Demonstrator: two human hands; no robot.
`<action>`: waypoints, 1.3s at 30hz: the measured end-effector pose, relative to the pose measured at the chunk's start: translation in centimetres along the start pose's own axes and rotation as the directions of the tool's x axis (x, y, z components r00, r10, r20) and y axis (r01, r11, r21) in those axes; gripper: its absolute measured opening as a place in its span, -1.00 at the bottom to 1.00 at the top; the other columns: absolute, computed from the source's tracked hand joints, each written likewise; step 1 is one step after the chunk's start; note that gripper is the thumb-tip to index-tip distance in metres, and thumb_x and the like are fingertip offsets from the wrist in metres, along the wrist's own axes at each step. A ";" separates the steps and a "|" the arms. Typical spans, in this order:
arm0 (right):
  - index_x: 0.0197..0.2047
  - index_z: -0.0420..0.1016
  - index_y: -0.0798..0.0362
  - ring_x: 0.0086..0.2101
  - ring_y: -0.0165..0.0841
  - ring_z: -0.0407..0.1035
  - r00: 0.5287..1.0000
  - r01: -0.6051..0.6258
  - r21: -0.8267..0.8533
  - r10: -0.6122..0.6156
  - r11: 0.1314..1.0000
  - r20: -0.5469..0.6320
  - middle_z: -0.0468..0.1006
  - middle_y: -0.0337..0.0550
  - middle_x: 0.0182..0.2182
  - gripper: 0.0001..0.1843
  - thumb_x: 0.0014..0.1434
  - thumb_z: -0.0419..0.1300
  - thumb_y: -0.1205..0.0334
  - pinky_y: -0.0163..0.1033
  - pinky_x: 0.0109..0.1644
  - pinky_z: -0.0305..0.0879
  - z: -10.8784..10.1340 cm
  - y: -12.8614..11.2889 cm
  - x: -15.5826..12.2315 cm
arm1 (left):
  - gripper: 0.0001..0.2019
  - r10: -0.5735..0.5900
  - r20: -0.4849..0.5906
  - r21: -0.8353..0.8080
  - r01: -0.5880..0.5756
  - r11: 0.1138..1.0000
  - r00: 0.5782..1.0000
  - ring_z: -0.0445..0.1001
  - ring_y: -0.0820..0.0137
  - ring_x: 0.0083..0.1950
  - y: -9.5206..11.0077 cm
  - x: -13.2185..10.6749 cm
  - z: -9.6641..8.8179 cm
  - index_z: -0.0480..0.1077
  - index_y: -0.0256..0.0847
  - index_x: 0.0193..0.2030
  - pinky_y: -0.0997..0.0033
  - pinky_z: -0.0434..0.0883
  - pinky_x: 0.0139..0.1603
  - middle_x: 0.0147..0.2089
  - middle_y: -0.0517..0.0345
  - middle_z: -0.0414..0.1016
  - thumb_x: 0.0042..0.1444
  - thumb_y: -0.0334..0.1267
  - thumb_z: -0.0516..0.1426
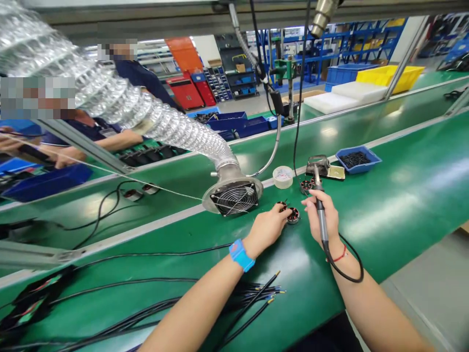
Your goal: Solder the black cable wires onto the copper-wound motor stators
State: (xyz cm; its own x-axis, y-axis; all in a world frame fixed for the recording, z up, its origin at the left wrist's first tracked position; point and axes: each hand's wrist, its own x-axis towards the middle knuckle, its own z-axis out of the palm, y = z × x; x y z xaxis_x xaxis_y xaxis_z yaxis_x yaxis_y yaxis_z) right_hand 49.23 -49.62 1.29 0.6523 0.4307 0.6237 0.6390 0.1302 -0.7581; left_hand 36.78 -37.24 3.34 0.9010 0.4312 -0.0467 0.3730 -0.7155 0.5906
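Observation:
My right hand (331, 215) is wrapped round the grey and black handle of a soldering iron (322, 226). Its metal tip points away from me, towards the iron stand (318, 164) and its small sponge tray (336, 172). The iron's black cord loops over my wrist. My left hand (266, 228) has its fingers closed on a small round motor part (282, 206) with reddish windings, partly hidden by the fingers. A similar motor part (293, 215) sits right beside those fingertips. More motor parts (306, 187) lie just past the iron, near the stand.
A round fume fan (238, 199) on a silver duct (176, 129) stands left of my hands. Black cables (154, 281) lie across the green bench (410, 171). A white tub (283, 177) and a blue bin (361, 170) of black pieces stand behind. Co-workers sit across the left side.

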 end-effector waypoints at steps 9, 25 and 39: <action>0.15 0.34 -0.02 -0.35 -0.38 0.55 0.929 -0.015 0.165 -0.047 0.986 0.366 0.65 -0.16 -0.23 -0.67 0.32 0.10 0.25 -0.26 -0.19 0.51 2.4 -1.7 -1.9 | -0.90 -0.223 -0.229 -0.598 0.044 0.801 0.948 0.24 0.47 -0.53 -1.9 -5.2 0.4 0.18 -0.10 -0.22 0.48 0.29 -0.50 -0.47 0.30 0.14 0.10 -0.24 -0.02; 0.09 0.38 0.05 -0.30 -0.29 0.50 0.774 0.390 0.032 -0.347 0.920 0.530 0.60 -0.14 -0.30 -0.69 0.31 0.07 0.43 -0.20 -0.18 0.45 4.2 -1.3 -4.0 | -0.80 -0.112 -0.048 -0.311 0.092 0.946 0.993 0.30 0.36 -0.41 -3.9 -8.3 -2.1 0.34 -0.18 -0.45 0.32 0.26 -0.29 -0.48 0.18 0.37 0.16 -0.19 0.08; 0.04 0.35 0.02 -0.41 -0.27 0.33 0.641 0.542 -0.197 -0.251 0.817 0.725 0.53 -0.16 -0.33 -0.74 0.45 -0.12 0.35 -0.17 -0.33 0.25 -1.3 -9.6 -4.0 | -0.74 -0.215 0.129 0.253 0.177 0.951 0.968 0.47 0.21 -0.14 -10.4 -11.1 -3.1 0.32 -0.18 -0.17 0.21 0.38 -0.09 -0.09 0.00 0.40 0.34 -0.23 -0.16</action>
State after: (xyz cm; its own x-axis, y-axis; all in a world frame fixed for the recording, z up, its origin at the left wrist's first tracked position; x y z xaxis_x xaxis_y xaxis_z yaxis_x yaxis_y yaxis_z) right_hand 40.99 -53.77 6.29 -0.0374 0.8912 0.4521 0.9561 0.1635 -0.2433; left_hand 22.23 -32.84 0.18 0.8207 0.5003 -0.2759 0.5706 -0.7432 0.3495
